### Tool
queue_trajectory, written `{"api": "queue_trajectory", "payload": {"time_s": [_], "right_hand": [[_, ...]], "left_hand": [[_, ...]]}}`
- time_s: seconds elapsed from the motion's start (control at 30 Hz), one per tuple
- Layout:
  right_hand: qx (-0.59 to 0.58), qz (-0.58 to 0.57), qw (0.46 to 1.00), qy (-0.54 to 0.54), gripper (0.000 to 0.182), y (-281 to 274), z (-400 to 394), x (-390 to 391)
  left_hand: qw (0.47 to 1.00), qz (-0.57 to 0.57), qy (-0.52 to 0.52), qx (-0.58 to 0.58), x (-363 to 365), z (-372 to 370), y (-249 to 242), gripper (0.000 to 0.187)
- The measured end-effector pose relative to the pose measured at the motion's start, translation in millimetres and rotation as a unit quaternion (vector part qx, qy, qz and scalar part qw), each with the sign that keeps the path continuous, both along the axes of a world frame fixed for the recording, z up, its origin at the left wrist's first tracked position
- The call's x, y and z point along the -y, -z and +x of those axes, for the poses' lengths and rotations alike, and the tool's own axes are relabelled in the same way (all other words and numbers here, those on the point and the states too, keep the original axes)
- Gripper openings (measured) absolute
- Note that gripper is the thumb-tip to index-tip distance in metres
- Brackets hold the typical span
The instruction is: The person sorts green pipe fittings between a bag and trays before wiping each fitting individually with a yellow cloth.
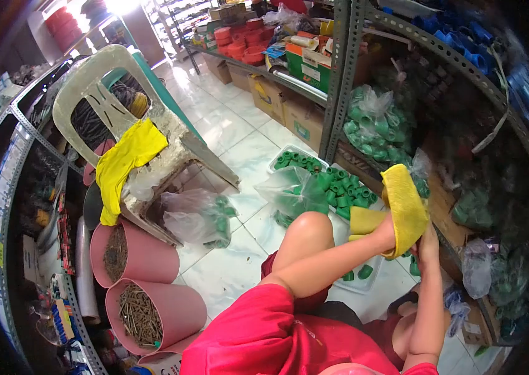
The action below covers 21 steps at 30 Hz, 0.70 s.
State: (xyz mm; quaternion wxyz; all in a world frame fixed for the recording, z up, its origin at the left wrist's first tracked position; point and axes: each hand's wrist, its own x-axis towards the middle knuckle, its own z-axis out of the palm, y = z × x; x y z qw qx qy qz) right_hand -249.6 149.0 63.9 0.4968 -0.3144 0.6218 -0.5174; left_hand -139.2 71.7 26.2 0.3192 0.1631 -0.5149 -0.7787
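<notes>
your left hand (384,234) and right hand (428,240) both clamp the yellow cloth (405,206) at three o'clock; wiping looks midway, green fittings (339,187) unwiped at one o'clock.

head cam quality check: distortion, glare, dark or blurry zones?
Head view: strong fisheye, so the shelf upright bows and the corners vignette to black; window glare blows out the top left and sheens the floor tiles; the right shelf bays sit in deep shadow; the yellow cloth in both hands is sharp, while far shelves go soft.
</notes>
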Motion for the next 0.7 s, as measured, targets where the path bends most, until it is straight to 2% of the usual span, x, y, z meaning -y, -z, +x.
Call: {"api": "queue_trajectory", "payload": {"time_s": [0.03, 0.07, 0.1, 0.13, 0.17, 0.2, 0.23, 0.3, 0.33, 0.37, 0.4, 0.43, 0.47, 0.5, 0.53, 0.57, 0.6, 0.63, 0.7], "right_hand": [[0.000, 0.002, 1.000, -0.002, 0.054, 11, -1, 3], [-0.107, -0.033, 0.993, 0.030, 0.055, 22, 0, 6], [-0.211, -0.070, 0.973, 0.064, 0.056, 26, 0, 9], [-0.310, -0.141, 0.940, 0.023, 0.057, 25, 2, 9], [-0.310, -0.141, 0.940, 0.023, 0.057, 16, 8, 8], [-0.380, -0.138, 0.914, -0.006, 0.056, 1, 18, 4], [-0.449, -0.137, 0.882, -0.035, 0.056, -8, 24, 1], [-0.469, -0.120, 0.873, -0.057, 0.061, -21, 28, -3], [-0.467, -0.080, 0.876, -0.095, 0.065, -34, 31, -6], [-0.463, -0.040, 0.876, -0.133, 0.071, -42, 33, -7], [-0.462, -0.039, 0.876, -0.133, 0.071, -44, 32, -7], [-0.512, -0.090, 0.844, -0.130, 0.077, -44, 31, -7], [-0.558, -0.140, 0.808, -0.127, 0.084, -44, 29, -7], [-0.582, -0.157, 0.791, -0.106, 0.090, -42, 25, -5], [-0.589, -0.152, 0.789, -0.088, 0.091, -41, 23, -5], [-0.597, -0.146, 0.785, -0.071, 0.091, -41, 21, -5], [-0.598, -0.144, 0.786, -0.069, 0.091, -39, 17, -5], [-0.571, -0.110, 0.809, -0.088, 0.092, -36, 14, -5], [-0.542, -0.072, 0.830, -0.107, 0.093, -35, 14, -5]], "left_hand": [[0.987, -0.117, -0.018, 0.109, 2, 2, -1, 0.032], [0.985, -0.158, -0.073, -0.014, 2, -9, 22, 0.032], [0.985, -0.158, -0.073, -0.014, 8, -28, 53, 0.032], [0.991, -0.071, -0.085, -0.071, 16, -51, 89, 0.032], [0.987, 0.018, -0.095, -0.127, 22, -71, 119, 0.032], [0.972, 0.108, -0.105, -0.181, 22, -79, 133, 0.032], [0.972, 0.109, -0.105, -0.181, 22, -68, 122, 0.032], [0.989, -0.130, -0.065, -0.035, 26, -25, 60, 0.030], [0.863, -0.427, -0.088, 0.254, 30, -13, 26, 0.025], [0.863, -0.427, -0.087, 0.254, 36, -9, 16, 0.025], [0.977, -0.166, 0.006, 0.132, 41, -7, 11, 0.023], [0.989, 0.114, 0.099, -0.003, 42, -6, 9, 0.021], [0.988, 0.115, 0.099, -0.002, 39, -6, 8, 0.021], [0.980, -0.151, -0.004, 0.127, 34, -5, 7, 0.020], [0.876, -0.404, -0.104, 0.242, 29, -7, 6, 0.020], [0.686, -0.619, -0.195, 0.330, 23, -5, -8, 0.019], [0.667, -0.610, -0.105, 0.416, 14, -11, -25, 0.028], [0.667, -0.611, -0.102, 0.414, 14, -18, -8, 0.028], [0.766, -0.559, -0.272, 0.162, 12, -36, 43, 0.036]]}}
